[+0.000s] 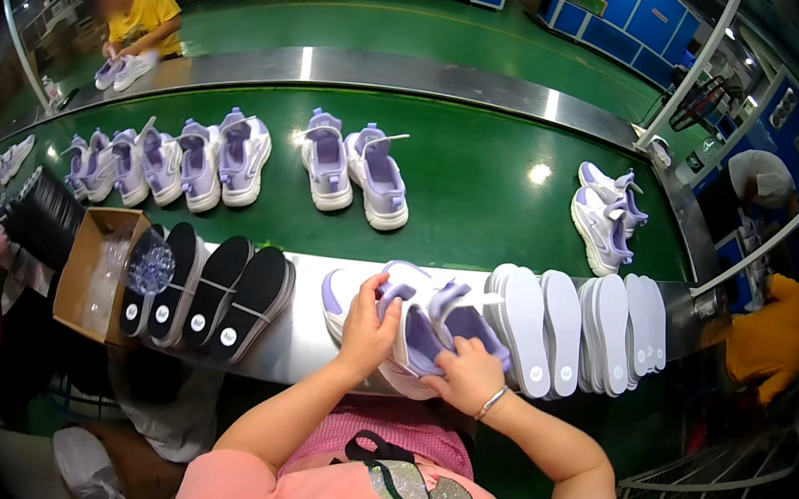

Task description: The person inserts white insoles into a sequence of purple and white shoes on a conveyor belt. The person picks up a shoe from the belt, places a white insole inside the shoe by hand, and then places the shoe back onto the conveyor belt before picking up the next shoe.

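Low over the steel bench edge, right in front of me, is a white and lavender sneaker [420,340] with its opening facing up. My left hand [367,337] grips its left side near the collar, thumb and fingers closed on the upper. On the opposite side, my right hand [471,374] has its fingers curled over the collar, the fingertips partly hidden at the opening. Another white and lavender shoe part [333,301] shows just left of my left hand, mostly covered. Straps and a lavender tongue [448,300] stand up behind my hands.
Stacks of white insoles [516,329] lie on my right, black insoles [251,306] on my left beside a cardboard box [79,280]. Several sneakers [198,165] stand on the green belt [486,190], with a pair [603,220] at right. Co-workers [144,14] are at far left and right.
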`<state>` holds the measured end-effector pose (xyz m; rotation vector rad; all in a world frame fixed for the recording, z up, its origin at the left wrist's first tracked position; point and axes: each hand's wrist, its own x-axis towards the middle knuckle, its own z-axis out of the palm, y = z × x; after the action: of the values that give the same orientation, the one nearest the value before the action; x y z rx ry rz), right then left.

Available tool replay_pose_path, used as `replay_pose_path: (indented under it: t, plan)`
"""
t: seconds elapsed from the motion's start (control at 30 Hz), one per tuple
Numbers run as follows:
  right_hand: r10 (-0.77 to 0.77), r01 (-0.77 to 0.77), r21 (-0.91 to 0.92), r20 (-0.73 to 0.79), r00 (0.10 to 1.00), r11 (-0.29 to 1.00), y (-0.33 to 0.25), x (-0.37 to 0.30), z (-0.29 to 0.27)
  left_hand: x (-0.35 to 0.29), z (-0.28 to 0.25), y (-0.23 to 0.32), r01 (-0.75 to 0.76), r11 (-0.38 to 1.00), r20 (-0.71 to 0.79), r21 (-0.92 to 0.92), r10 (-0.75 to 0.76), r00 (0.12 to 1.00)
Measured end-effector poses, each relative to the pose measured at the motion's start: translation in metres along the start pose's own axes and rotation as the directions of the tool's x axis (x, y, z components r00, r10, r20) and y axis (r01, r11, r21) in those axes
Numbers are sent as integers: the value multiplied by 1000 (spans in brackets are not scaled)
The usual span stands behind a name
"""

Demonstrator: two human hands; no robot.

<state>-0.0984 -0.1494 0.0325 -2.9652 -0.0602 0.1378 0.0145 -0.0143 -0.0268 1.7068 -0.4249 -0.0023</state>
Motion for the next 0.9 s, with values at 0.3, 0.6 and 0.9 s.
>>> replay_pose_path:
  t: [0.3,0.6,0.9]
  plan:
    - [-345,262,-266,-341,875,928,-28,-2,-4,2,8,-20,399,786,355,-473,-244,902]
    - [-228,235,48,-116,967,971,-4,36,9,9,6,-19,534,713,517,-454,-277,810]
    - [-534,509,-177,-146,833,843,-23,36,27,8,11,-36,499,757,489,-422,-273,828]
